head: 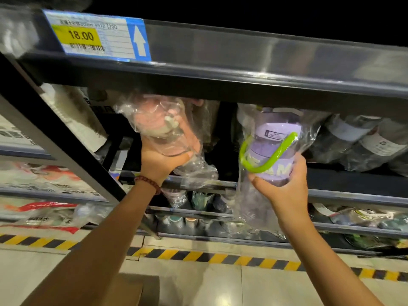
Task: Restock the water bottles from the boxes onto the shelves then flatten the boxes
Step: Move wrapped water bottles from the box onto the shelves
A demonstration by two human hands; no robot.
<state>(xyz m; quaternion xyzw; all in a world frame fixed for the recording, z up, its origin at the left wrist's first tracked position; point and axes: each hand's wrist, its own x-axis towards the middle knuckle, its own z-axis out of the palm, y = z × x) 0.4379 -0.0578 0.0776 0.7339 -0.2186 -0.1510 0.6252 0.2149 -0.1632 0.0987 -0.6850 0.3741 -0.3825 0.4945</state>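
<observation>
Fingers point(187, 154) gripping pink bottle point(159, 127), shelf edge point(220, 89) above

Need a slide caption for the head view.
Left hand lifts a pink bottle, right hand a purple bottle, toward the shelf.

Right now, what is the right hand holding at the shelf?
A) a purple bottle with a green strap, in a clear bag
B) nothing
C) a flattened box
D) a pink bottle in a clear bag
A: the right hand grips the bagged purple bottle with its green strap.
</observation>
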